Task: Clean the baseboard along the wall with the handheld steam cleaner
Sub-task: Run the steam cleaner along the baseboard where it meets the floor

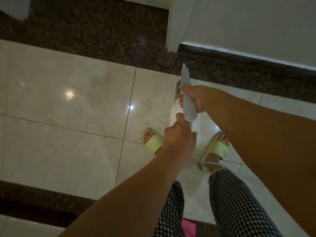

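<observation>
A grey handheld steam cleaner [187,98] points its nozzle up the frame toward the dark baseboard [239,56] that runs along the white wall at the upper right. My right hand [198,98] grips the cleaner's body around its middle. Just below it, my left hand [178,135] holds the rear end of the cleaner where the white cord comes out. A faint haze of steam shows near the wall corner, beyond the nozzle tip. The nozzle is some way short of the baseboard, over the dark granite strip.
A white wall corner [174,31] juts out above the nozzle. Dark granite border [102,36] crosses the glossy beige floor tiles [68,108]. My feet in green slippers [215,149] stand below the hands, with a white cord [210,163] across the right ankle.
</observation>
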Action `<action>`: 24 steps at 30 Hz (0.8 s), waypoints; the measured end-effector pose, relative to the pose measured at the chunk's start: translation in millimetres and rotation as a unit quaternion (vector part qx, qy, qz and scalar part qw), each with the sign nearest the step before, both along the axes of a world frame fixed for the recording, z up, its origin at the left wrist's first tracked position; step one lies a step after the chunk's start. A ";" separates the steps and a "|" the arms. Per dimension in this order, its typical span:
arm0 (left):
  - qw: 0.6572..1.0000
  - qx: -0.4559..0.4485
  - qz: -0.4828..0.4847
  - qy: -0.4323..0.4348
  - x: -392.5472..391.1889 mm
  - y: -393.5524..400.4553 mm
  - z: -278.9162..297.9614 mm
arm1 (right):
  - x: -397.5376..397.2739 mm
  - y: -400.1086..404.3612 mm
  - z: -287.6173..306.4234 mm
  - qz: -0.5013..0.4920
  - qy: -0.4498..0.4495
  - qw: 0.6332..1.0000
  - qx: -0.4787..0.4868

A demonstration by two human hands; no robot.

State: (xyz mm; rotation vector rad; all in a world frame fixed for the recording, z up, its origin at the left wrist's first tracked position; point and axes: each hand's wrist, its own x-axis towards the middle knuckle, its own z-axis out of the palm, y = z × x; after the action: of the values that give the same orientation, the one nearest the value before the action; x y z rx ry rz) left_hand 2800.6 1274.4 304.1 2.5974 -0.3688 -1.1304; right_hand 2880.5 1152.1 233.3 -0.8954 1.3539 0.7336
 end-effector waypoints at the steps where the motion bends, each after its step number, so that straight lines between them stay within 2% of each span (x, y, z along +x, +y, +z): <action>1: 1.000 0.004 0.002 0.000 -0.6 0.2 -5.5 | 0.4 2.2 -4.5 -0.005 0.003 1.000 0.002; 5: 0.999 0.031 -0.010 -0.019 0.2 5.7 -26.6 | 4.8 11.1 -21.0 -0.026 0.019 0.999 0.019; 11: 0.999 0.010 -0.033 -0.030 7.0 -1.0 -41.8 | 3.7 -2.5 -40.6 -0.063 0.024 0.998 0.012; 19: 0.998 0.027 -0.050 0.010 16.8 -17.3 -43.2 | -3.8 -24.6 -46.3 -0.145 0.030 0.989 0.003; 24: 0.998 0.008 -0.059 0.016 13.0 -22.1 -41.1 | -3.8 -29.0 -49.7 -0.107 0.028 0.994 0.013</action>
State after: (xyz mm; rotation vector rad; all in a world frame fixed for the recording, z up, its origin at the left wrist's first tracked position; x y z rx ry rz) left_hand 2813.7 1252.3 263.0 2.5986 -0.5140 -1.2161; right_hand 2876.7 1123.1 183.6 -0.6999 1.4609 0.6141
